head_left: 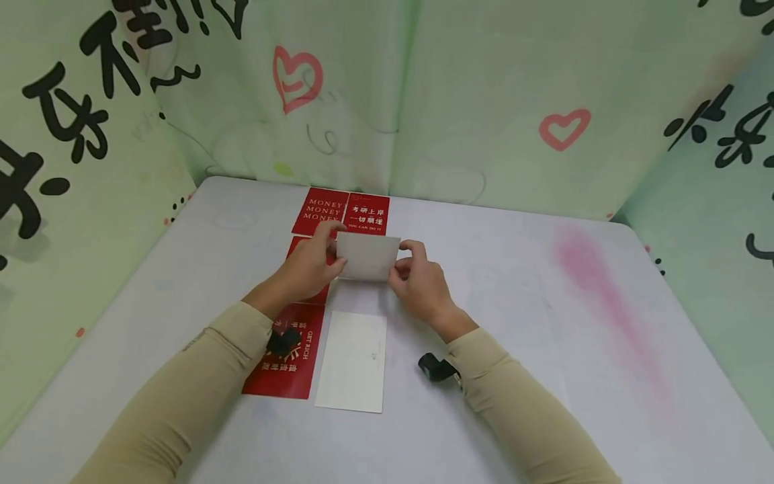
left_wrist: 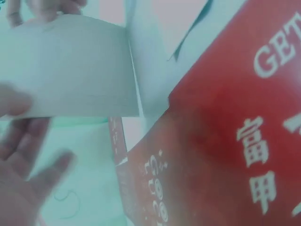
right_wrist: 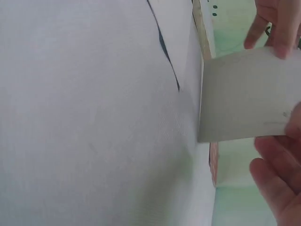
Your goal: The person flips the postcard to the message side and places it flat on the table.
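Both hands hold one pale card (head_left: 367, 257) raised above the table, its plain side facing me and its long edge lying sideways. My left hand (head_left: 310, 265) pinches it at the left edge, thumb on the near face. At the opposite edge, my right hand (head_left: 422, 282) grips it between thumb and fingers. In the left wrist view the card (left_wrist: 70, 66) spans between the two hands, and the right wrist view shows its flat face (right_wrist: 244, 96) too. The side turned away is hidden.
On the white table (head_left: 514, 323), red printed cards lie to the left: a "MONEY" card (head_left: 317, 208), one with Chinese characters (head_left: 367, 215), one partly under my left hand (head_left: 319, 298), and a "GET RICH" card (head_left: 281, 376). A white card (head_left: 351, 363) lies beside the last.
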{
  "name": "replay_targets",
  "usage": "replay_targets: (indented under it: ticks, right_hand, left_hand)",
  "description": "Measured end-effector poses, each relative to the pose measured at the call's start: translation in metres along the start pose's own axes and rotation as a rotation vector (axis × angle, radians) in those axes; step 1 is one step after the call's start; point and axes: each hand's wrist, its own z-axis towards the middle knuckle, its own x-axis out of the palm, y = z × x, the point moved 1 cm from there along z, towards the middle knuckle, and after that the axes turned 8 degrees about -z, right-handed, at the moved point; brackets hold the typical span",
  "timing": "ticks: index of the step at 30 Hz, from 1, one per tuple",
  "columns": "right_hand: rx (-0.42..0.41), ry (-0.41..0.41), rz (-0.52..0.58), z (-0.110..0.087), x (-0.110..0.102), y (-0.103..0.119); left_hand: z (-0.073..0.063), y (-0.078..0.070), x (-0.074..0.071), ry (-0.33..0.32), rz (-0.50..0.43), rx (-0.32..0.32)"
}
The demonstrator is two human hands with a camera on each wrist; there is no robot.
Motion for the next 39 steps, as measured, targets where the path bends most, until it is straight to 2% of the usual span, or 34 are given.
replay_targets:
  ticks: [2, 4, 8, 12, 17, 23, 30, 34, 39]
  right_hand:
    - [-0.035, -0.064, 0.029, 0.0, 0.0, 0.001]
    - [-0.06, -0.096, 0.04, 0.0, -0.001, 0.001]
    - [-0.072, -0.109, 0.028, 0.002, -0.001, 0.0]
    - [-0.045, -0.05, 0.006, 0.007, 0.0, -0.003]
    - [0.034, 0.08, -0.031, 0.013, 0.004, -0.004]
    - [0.067, 0.171, -0.156, 0.02, 0.008, -0.004]
    - [0.107, 0.264, -0.215, 0.025, 0.018, -0.009]
    - [0.128, 0.323, -0.22, 0.024, 0.022, -0.01]
    - [0.129, 0.354, -0.227, 0.026, 0.022, -0.01]
  left_hand:
    - [0.001, -0.001, 0.001, -0.07, -0.024, 0.035]
    - [0.001, -0.001, 0.002, -0.12, -0.05, 0.044]
    - [0.005, 0.001, 0.005, -0.143, -0.042, 0.024]
    - [0.01, 0.004, 0.008, -0.102, 0.017, 0.004]
    - [0.018, 0.004, 0.011, -0.04, 0.172, -0.003]
    - [0.027, 0.005, 0.014, 0.003, 0.306, -0.085]
    - [0.038, 0.016, 0.024, 0.053, 0.389, -0.163]
    - [0.038, 0.023, 0.029, 0.093, 0.406, -0.2]
    - [0.039, 0.024, 0.029, 0.122, 0.41, -0.215]
